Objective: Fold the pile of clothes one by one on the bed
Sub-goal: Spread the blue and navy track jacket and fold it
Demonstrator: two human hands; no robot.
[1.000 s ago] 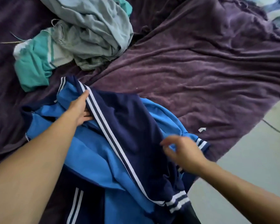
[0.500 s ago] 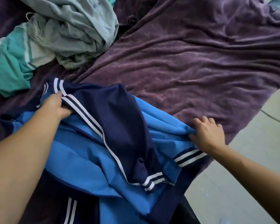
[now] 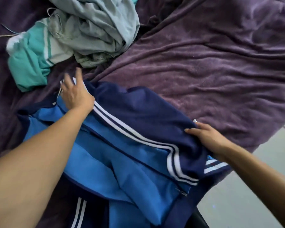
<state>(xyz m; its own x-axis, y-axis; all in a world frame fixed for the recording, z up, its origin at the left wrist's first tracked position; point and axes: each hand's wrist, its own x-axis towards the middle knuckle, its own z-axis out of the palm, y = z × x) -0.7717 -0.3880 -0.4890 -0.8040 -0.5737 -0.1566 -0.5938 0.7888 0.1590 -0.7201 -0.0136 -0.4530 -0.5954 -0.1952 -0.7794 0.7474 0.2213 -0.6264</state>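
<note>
From the head view, the blue track jacket point(image 3: 138, 129) lies spread on the bed's point(image 3: 220, 63) near edge, with the unfolded pile point(image 3: 89, 30) far left. My left grip point(image 3: 74, 94) presses flat on its far end, released. My right grip point(image 3: 206, 137) rests straight-fingered on the navy sleeve, grasping nothing. The fabric looks soft, light and slippery, so I'd pinch it along the striped seams.

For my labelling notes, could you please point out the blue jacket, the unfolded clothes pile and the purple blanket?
blue jacket point(image 3: 138, 111): head view, navy upper panel.
clothes pile point(image 3: 95, 25): head view, grey garment on top.
purple blanket point(image 3: 212, 66): head view, bare wrinkled area.
</note>
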